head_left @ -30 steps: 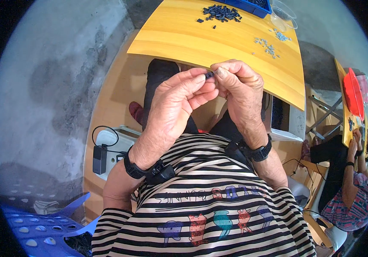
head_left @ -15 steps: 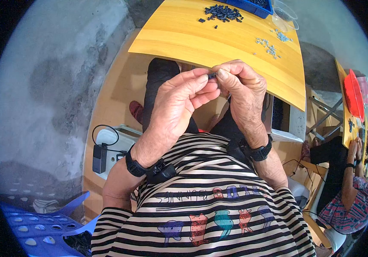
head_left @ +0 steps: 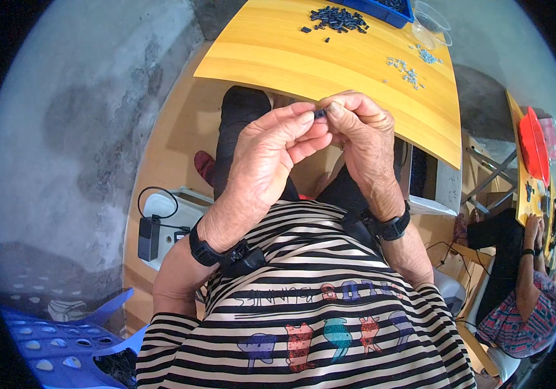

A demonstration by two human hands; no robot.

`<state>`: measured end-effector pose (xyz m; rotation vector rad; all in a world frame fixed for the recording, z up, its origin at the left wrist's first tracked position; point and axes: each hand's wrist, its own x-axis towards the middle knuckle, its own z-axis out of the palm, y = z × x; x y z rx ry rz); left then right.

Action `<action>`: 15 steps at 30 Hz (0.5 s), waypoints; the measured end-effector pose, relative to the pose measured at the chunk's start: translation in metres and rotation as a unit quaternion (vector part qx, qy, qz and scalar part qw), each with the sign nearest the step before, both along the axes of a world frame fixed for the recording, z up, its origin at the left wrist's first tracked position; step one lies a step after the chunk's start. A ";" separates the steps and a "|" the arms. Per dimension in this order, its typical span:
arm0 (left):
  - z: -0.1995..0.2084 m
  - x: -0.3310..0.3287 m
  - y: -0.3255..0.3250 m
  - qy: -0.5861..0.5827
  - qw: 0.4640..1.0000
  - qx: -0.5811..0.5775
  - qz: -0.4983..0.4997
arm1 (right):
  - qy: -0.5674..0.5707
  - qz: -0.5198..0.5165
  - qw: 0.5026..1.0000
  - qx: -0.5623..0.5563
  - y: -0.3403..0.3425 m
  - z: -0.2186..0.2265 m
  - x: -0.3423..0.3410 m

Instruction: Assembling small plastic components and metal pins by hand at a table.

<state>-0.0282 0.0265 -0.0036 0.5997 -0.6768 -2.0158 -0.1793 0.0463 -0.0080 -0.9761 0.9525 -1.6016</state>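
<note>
A: Position of the short, dark, plastic-looking piece (head_left: 320,114)?

B: In the air, just off the near edge of the yellow, wood-grained worktop (head_left: 291,58).

A: State of the fingers?

B: Left hand (head_left: 265,146): thumb and forefinger pinched narrow on one end, remaining fingers loosely curled. Right hand (head_left: 365,136): thumb and forefinger closed on the opposite end, contact partly hidden.

A: On the worktop?

B: Toward the far edge, a loose heap of short dark cylinders (head_left: 339,19) beside a blue, straight-walled plastic tray (head_left: 393,19); at the far right corner, a clear, round-rimmed plastic container (head_left: 427,31); near the right edge, scattered tiny silvery bits (head_left: 411,77).
</note>
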 end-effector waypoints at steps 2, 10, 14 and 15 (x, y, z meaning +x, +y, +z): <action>-0.001 0.001 0.000 0.001 1.000 -0.002 -0.001 | 0.041 -0.014 0.999 -0.017 0.002 0.005 0.001; -0.002 0.001 -0.001 0.008 1.000 -0.004 0.004 | 0.267 -0.108 0.949 -0.125 0.002 0.003 -0.002; -0.001 -0.001 -0.002 0.015 1.000 -0.006 0.004 | 0.206 -0.103 0.965 -0.128 0.002 0.000 0.001; 0.000 -0.002 -0.002 0.013 1.000 -0.004 0.004 | 0.136 -0.089 0.981 -0.103 0.002 0.001 0.002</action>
